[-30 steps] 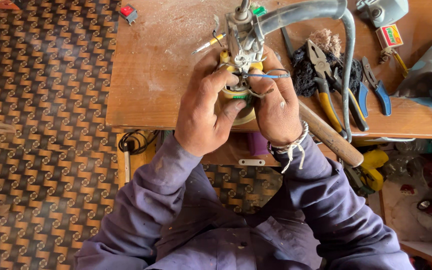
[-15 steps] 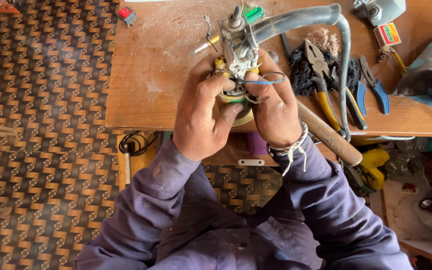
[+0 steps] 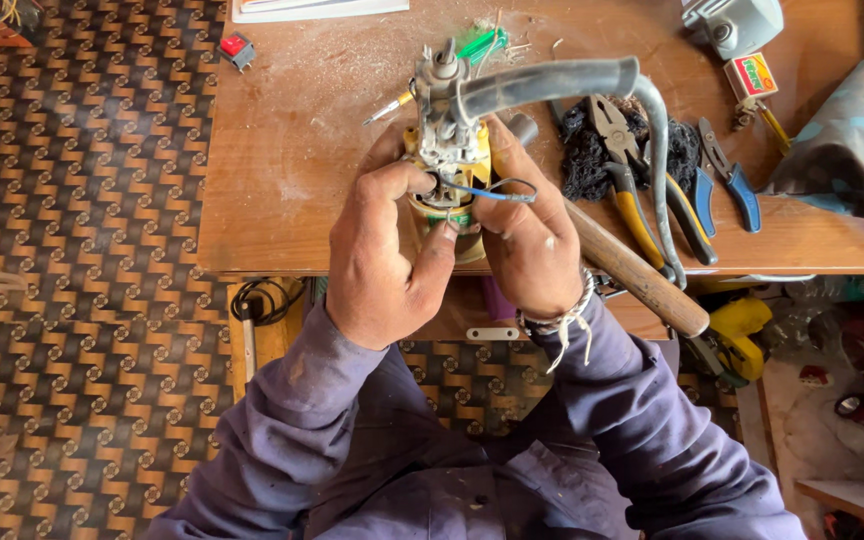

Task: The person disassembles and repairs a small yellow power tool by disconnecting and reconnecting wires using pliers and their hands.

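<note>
While both hands close round it, yellow motor unit sits at near edge of wooden workbench. Left hand grips its left side, thumb and fingers pinched at the metal core. Right hand clasps right side, pinching a blue wire. Grey hose arches from top of unit. Just right: wooden hammer handle, yellow-handled pliers, blue-handled pliers. Green screwdriver behind. Red switch far left.

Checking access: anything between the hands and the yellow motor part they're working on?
Nothing visible. Left hand and right hand already grip the yellow part; a blue wire loops over the right fingers, and the grey hose passes above.
</note>
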